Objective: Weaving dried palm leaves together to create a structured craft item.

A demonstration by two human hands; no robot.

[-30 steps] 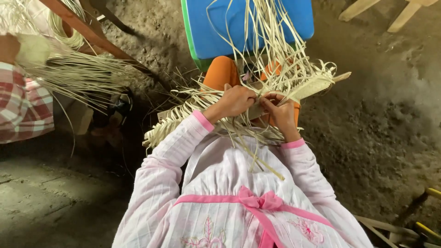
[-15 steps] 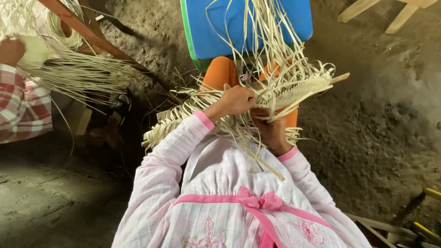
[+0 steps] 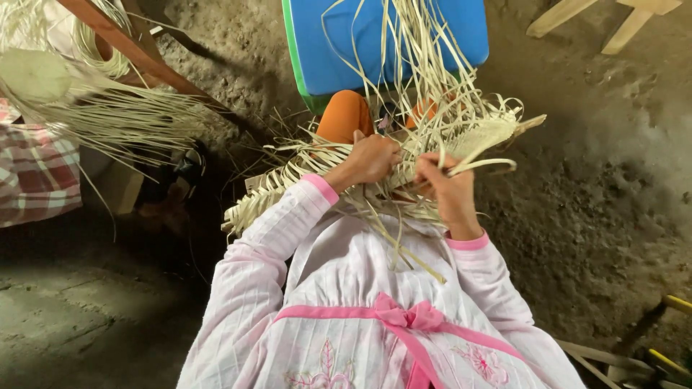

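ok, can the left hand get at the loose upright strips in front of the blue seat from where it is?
Probably yes. The left hand rests on the woven straw piece, and the loose strips rise right beyond it before the blue seat. Only other strips cross the way; the right hand sits off to the side.

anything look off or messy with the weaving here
Nothing stands out. The loose pale strips fan out unevenly from the woven piece, as unfinished ends would. The left hand and right hand both grip it.
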